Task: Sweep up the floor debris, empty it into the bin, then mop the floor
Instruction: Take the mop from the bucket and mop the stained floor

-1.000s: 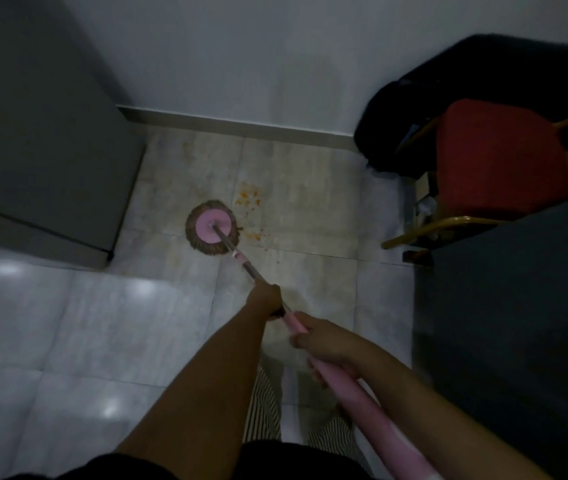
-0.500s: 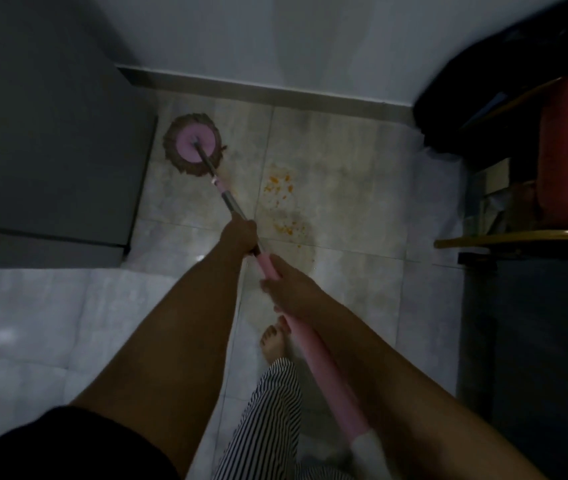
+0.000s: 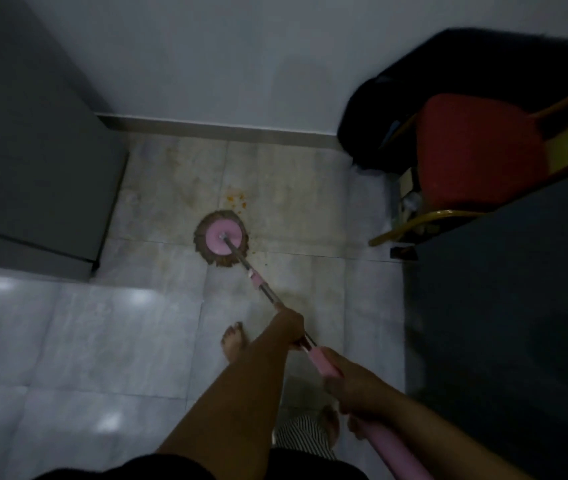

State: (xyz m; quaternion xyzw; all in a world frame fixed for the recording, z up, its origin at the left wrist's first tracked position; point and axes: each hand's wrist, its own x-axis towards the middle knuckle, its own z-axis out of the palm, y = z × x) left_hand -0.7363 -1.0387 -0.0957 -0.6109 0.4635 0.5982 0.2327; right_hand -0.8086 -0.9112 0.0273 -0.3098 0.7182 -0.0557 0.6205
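Now my left hand [image 3: 287,323] grips the mop [image 3: 222,242] on its thin metal pole [image 3: 262,286], and my right hand [image 3: 348,381] grips the pink sleeve. Its soft head rests on the tiles [image 3: 130,341] just beside orange crumbs [image 3: 235,201]. I judge it light and stiff, slick if wet.

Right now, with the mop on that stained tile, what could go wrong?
The orange bits sit just beyond the mop head, whose fringe looks dirty; they may smear. The bare foot stands close behind it; wet tile there could be slippery. The chair leg is near on the right; a wide stroke of the mop handle could knock it.
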